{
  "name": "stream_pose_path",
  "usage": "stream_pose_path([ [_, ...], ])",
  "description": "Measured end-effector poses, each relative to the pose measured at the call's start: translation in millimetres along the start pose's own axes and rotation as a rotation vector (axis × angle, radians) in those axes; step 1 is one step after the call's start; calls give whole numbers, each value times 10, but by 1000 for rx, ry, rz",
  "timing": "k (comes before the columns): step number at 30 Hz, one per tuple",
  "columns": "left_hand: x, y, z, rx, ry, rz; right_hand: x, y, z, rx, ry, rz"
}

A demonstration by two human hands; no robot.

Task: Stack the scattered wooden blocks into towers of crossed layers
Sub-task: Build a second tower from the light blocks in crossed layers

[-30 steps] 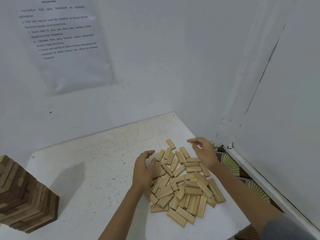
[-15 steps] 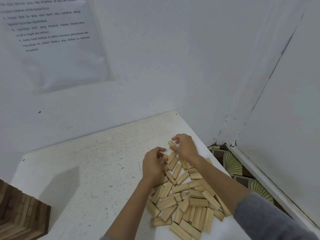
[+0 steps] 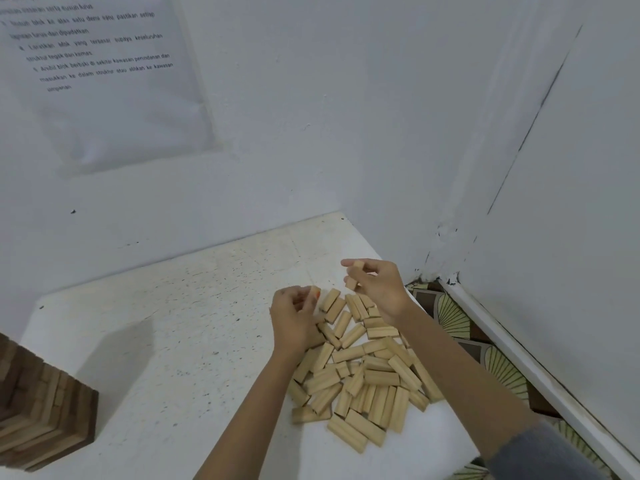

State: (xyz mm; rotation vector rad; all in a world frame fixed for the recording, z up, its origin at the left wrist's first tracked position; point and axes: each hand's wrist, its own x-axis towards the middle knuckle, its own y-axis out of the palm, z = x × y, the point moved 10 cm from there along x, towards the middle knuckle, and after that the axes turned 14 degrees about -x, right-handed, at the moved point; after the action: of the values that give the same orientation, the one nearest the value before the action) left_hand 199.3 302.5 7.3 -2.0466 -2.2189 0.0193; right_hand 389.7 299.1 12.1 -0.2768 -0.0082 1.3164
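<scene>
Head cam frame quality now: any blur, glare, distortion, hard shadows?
Head view: even, soft light, no glare; dark tower at the left edge smeared, casting a soft shadow on the table; block pile fairly sharp; sheet text soft; wall edges bow from the wide lens.

The tower [image 3: 45, 417] is cut by the left edge; only one corner shows, its layers smeared by blur. The sheet [image 3: 114, 81] on the wall runs off the top and left, and its print is too soft to read. The left hand [image 3: 294, 320] curls its fingers over the left block [image 3: 314, 292], so just one end peeks out; its palm covers part of the pile [image 3: 363, 375]. In the right hand [image 3: 377, 289] wood shows above and below the fingers: whether the right block [image 3: 351, 283] is one piece or two cannot be told. The right forearm hides the pile's right side and some floor [image 3: 450, 317]. The sleeve [image 3: 540, 455] and tabletop [image 3: 173, 323] run off the bottom.
</scene>
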Motion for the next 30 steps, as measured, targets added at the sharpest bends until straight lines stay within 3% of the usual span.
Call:
stream_pose_path([
  [4,-231,50,26,-150,-97,31,-287,-57,-28,94,61,45],
  [6,-355,114,-33,-254,-122,73,-429,-86,-31,31,53,85],
  [16,-799,185,-73,-367,-206,187,-921,78,-193,-958,-225,354],
  [20,-880,47,-114,-370,-158,183,-928,145,-338,-927,-144,411],
  [30,-1015,-277,-6,-397,-197,102,-1104,207,-301,-769,-159,491],
])
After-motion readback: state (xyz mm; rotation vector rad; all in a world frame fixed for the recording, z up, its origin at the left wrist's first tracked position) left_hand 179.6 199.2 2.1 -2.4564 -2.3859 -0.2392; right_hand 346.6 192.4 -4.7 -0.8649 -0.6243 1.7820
